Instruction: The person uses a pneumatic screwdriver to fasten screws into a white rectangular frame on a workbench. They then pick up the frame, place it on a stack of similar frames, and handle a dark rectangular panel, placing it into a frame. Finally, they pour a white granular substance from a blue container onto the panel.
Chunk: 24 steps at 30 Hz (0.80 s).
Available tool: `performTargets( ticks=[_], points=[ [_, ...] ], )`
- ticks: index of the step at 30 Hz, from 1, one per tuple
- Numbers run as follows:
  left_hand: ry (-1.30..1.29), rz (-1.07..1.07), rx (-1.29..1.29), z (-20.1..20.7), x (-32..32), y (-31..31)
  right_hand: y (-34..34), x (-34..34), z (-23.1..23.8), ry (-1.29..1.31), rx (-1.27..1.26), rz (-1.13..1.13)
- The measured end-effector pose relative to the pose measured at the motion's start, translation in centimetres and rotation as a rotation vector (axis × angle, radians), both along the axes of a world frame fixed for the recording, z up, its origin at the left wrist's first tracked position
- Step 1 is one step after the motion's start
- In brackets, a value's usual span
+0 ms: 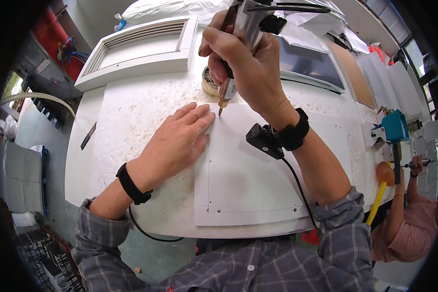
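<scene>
My right hand (pixel 255 73) is wrapped round a silver and black power screwdriver (pixel 248 28). The tool is tilted and its bit points down at the top left corner of a flat white panel (pixel 263 168). Whether the tip touches a screw there is too small to tell. My left hand (pixel 177 134) lies flat with fingers stretched out along the panel's left edge, close beside the bit, holding nothing. Just behind the bit stands a round tub of screws (pixel 209 83), partly hidden by the tool. Small screws or holes dot the panel's left and near edges.
White slatted frames (pixel 140 62) lie at the far left. A knife (pixel 88 136) rests near the table's left edge. A dark panel (pixel 309 65) lies at the back right; a teal tool (pixel 394 127) and yellow-handled mallet (pixel 384 177) are at right. Another person (pixel 406 224) holds a tool there.
</scene>
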<state>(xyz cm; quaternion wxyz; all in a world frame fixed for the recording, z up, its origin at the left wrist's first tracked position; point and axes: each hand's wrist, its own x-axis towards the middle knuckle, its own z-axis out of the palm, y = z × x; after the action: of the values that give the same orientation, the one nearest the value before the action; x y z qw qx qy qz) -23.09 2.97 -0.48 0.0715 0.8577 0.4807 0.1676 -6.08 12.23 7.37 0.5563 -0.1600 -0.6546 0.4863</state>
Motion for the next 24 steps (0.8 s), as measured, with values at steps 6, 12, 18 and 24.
performTargets(
  ticks=[6, 12, 18, 24],
  points=[
    [0.094, -0.023, 0.093, 0.1, 0.5, -0.1, 0.5, -0.3, -0.5, -0.011, 0.027, 0.039],
    [0.130, -0.015, 0.139, 0.1, 0.8, -0.7, -0.1, -0.2, -0.9, -0.025, -0.033, 0.075],
    [0.130, -0.028, 0.136, 0.0, 1.2, -0.4, -0.4, -0.2, 0.2, -0.011, 0.033, 0.063],
    [-0.059, -0.011, -0.028, 3.7, 4.8, 0.0, -1.9, 8.5, 5.4, 0.098, 0.073, -0.174]
  ],
)
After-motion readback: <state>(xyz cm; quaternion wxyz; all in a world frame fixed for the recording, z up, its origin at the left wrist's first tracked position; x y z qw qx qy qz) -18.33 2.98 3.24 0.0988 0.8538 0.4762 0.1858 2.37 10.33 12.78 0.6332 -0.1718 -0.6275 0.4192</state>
